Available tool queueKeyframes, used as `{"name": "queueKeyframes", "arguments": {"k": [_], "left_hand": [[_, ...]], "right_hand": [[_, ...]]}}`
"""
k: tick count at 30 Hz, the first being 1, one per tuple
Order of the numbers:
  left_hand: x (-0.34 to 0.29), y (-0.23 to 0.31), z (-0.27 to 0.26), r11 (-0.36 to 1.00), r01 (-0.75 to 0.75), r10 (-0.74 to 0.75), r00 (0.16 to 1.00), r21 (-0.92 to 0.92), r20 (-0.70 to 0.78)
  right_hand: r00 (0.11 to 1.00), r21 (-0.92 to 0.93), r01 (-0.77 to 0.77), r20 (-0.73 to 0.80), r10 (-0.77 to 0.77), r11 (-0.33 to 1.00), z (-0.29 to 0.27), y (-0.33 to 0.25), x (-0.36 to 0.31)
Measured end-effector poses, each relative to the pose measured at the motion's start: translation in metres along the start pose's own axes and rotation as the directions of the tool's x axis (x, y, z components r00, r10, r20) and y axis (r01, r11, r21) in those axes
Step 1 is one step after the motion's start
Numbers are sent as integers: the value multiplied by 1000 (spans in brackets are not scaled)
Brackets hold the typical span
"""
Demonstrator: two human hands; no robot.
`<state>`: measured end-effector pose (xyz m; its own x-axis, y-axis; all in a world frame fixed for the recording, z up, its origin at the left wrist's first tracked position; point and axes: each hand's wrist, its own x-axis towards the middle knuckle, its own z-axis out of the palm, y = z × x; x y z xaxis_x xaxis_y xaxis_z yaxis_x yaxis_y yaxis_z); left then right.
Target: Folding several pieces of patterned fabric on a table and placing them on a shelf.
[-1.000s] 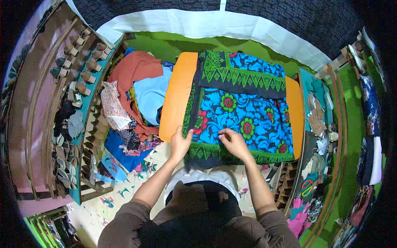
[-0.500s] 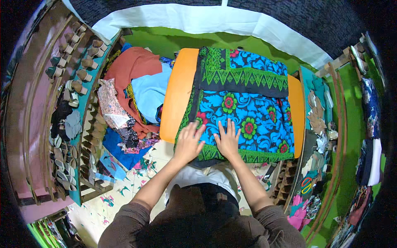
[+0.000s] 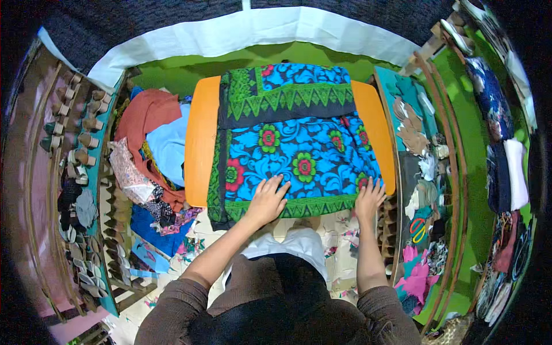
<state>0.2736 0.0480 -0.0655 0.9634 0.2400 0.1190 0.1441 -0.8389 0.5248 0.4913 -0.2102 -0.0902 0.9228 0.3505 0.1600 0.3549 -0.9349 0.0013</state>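
A blue, black and green floral cloth (image 3: 287, 138) lies spread over an orange table (image 3: 199, 132), its near edge hanging at the front. My left hand (image 3: 268, 199) rests on the cloth near its front border, fingers spread. At the cloth's front right corner my right hand (image 3: 370, 199) lies with fingers stretched out, touching the patterned border. Neither hand grips anything. The cloth looks mostly flat, with some wrinkles toward its right side and a dark band across it.
A heap of fabrics (image 3: 144, 121) sits left of the table. Wooden shoe forms (image 3: 94, 122) line the left rack. On the right shelf lie scissors (image 3: 418, 230) with coloured handles and cut scraps (image 3: 409, 123). Fabric bits (image 3: 330, 251) litter the floor.
My view has swung to the right, so the table appears further left. My right hand has moved right along the front border to the corner; my left hand stays flat on the cloth.
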Motion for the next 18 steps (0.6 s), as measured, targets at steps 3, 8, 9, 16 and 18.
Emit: {"name": "queueKeyframes", "arguments": {"k": [3, 8, 9, 16, 18], "left_hand": [[15, 21, 13, 1000, -20, 20, 1000, 22, 21], [53, 81, 52, 989, -143, 139, 987, -38, -81], [60, 96, 60, 985, -174, 171, 977, -16, -131], [109, 201, 131, 942, -329, 321, 942, -74, -102], [113, 216, 142, 952, -299, 290, 950, -65, -115]], "right_hand": [[999, 88, 32, -18, -30, 996, -10, 47, 14], [984, 447, 49, 134, -120, 893, -27, 103, 43], [977, 419, 123, 105, -183, 900, -25, 106, 43], [823, 362, 414, 243, -513, 835, -31, 141, 51], [830, 445, 407, 185, -527, 797, -34, 149, 57]]}}
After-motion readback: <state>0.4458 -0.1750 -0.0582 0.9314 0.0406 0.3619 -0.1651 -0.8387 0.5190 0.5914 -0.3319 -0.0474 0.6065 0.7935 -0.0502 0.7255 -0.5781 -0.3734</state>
